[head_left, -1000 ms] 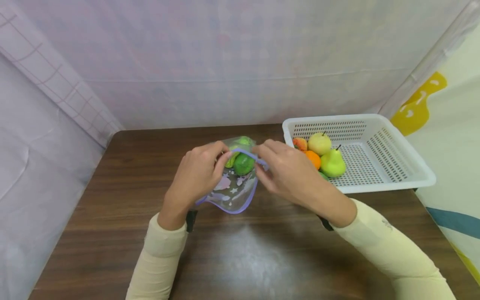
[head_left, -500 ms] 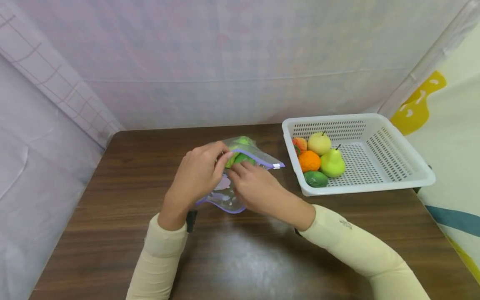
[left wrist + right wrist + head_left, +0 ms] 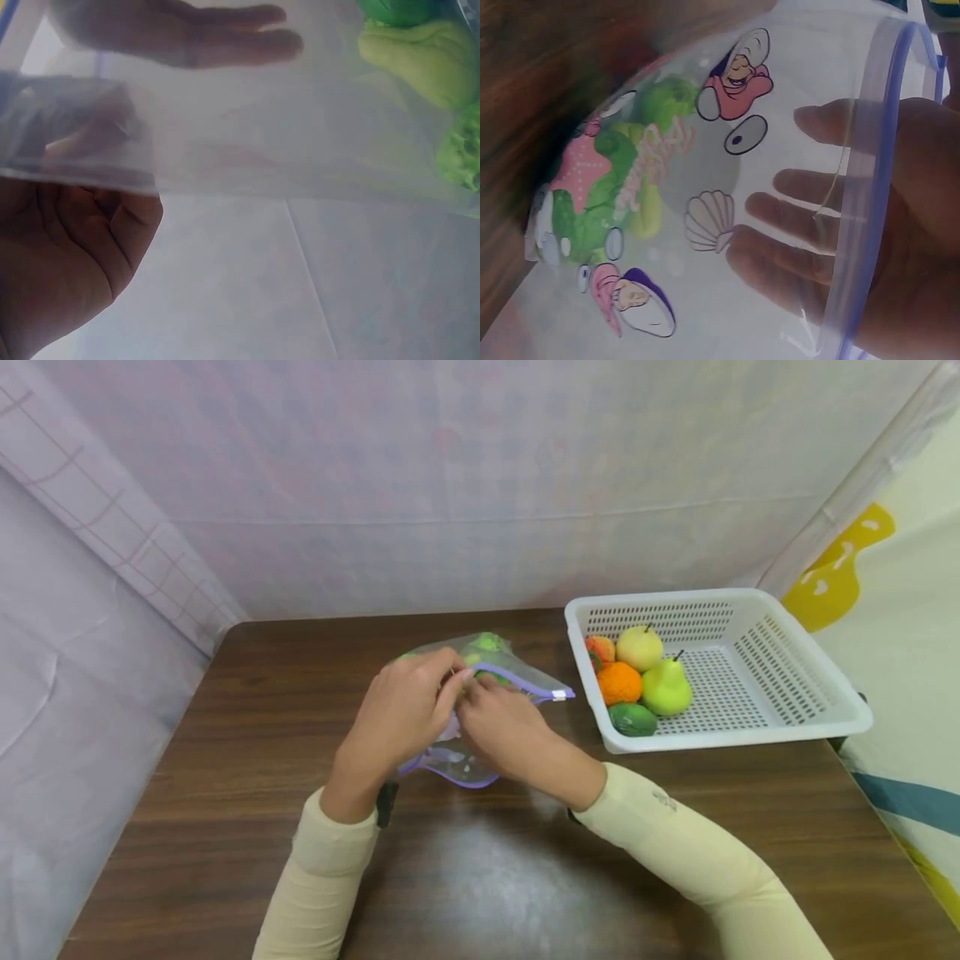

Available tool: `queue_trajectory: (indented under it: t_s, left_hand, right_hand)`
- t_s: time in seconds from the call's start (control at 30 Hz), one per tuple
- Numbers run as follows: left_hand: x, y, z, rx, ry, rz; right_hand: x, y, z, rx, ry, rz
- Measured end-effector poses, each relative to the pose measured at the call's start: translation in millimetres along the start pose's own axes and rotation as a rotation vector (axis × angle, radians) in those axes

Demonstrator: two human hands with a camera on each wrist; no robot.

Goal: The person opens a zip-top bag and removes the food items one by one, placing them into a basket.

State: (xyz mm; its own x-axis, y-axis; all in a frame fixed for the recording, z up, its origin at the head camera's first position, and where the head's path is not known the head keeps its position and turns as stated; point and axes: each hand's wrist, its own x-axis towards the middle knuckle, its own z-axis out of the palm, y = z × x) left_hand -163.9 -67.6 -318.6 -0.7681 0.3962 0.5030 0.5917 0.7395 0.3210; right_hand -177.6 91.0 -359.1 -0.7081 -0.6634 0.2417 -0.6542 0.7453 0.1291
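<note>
A clear zip bag point(image 3: 536, 675) with a purple-edged mouth and a white slider point(image 3: 558, 695) lies mid-table under both hands. My left hand point(image 3: 401, 706) pinches the bag's mouth on its left side, thumb and fingers at the purple edge. My right hand point(image 3: 506, 727) reaches in through the mouth; its extended fingers point(image 3: 780, 262) show through the printed plastic in the right wrist view. Deep in the bag are green vegetables or fruit: a dark green piece point(image 3: 397, 9), a smooth yellow-green piece point(image 3: 427, 60) and a bumpy light green piece point(image 3: 466, 150).
At the right of the brown wooden table point(image 3: 225, 793) stands a white slotted basket point(image 3: 817, 693). Gathered at its left end are a green pear point(image 3: 666, 687), a round pale yellow fruit point(image 3: 639, 648), an orange point(image 3: 619, 683), a reddish fruit point(image 3: 600, 648) and a dark green fruit point(image 3: 632, 719).
My right hand has left the slider side of the bag's mouth and moved left into the opening beside the left hand. The left hand keeps its grip with only a slight shift.
</note>
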Motion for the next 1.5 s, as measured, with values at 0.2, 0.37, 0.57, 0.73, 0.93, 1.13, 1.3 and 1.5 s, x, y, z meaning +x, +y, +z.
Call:
queue_trajectory:
  t_s: [0.2, 0.37, 0.57, 0.73, 0.93, 1.13, 1.3, 1.5]
  left_hand:
    - [0.7, 0.8, 1.9, 0.010, 0.016, 0.012]
    - [0.2, 1.1, 3.0, 0.022, 0.024, 0.024]
    - [-0.4, 2.8, 5.1, 0.018, 0.011, 0.051]
    - [0.2, 5.0, 6.8, 0.009, -0.006, 0.046]
    - [1.3, 6.4, 8.3, 0.009, 0.000, 0.056]
    - [0.2, 6.5, 8.8, 0.012, 0.001, 0.054]
    - [0.1, 6.1, 8.6, 0.015, -0.007, 0.050]
    - [1.0, 6.1, 8.4, 0.011, -0.006, 0.055]
  right_hand:
    - [9.7, -1.6, -4.2, 0.072, -0.088, 0.130]
    - [16.2, 0.3, -2.8, 0.099, -0.191, 0.212]
    - [20.1, 3.9, 3.7, 0.094, -0.287, 0.233]
    - [23.1, 8.6, 9.2, 0.160, -0.357, 0.299]
    - [26.8, 12.5, 14.8, 0.153, -0.356, 0.295]
    - [30.5, 13.9, 21.9, 0.067, -0.378, 0.247]
    - [36.6, 16.2, 26.2, 0.080, -0.460, 0.270]
    - [44.4, 19.1, 31.6, 0.088, -0.498, 0.330]
